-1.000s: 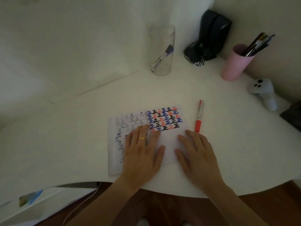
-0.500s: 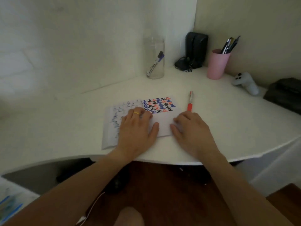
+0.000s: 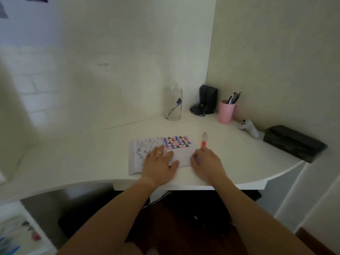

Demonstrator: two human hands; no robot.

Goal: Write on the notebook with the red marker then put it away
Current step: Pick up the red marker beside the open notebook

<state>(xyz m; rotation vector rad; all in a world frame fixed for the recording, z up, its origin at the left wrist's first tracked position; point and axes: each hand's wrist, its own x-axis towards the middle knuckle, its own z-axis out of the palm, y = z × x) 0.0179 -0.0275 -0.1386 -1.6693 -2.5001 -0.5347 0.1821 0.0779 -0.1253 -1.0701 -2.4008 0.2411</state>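
Left hand [image 3: 159, 162] lies flat, palm down, fingers spread, on the open notebook [image 3: 181, 159] at centre frame; a gold ring [image 3: 158, 153] sits on one finger. It holds nothing. Right hand [image 3: 207, 161] rests palm down to the right of it, fingers loosely extended, covering the notebook's lower right corner; it grips nothing. The tip of one of its fingers reaches the lower end of the red marker [image 3: 203, 141]; whether it actually touches cannot be told. The red marker lies flat on the white surface [image 3: 92, 153], just beside the notebook's right edge, pointing toward the upper part of the frame, red end nearest the hand. The notebook's right page carries rows of marks in black, blue and red across its upper half; the left page shows fainter marks. Behind, toward upper centre, a clear glass jar [image 3: 173, 104] stands upright with a blue-capped marker [image 3: 173, 108] leaning inside. To its right stand a black device [image 3: 207, 97] with cords, then a pink cup [image 3: 226, 112] holding pens. Further right lie a white controller [image 3: 249, 128] and a black case [image 3: 294, 142] near the surface's edge.
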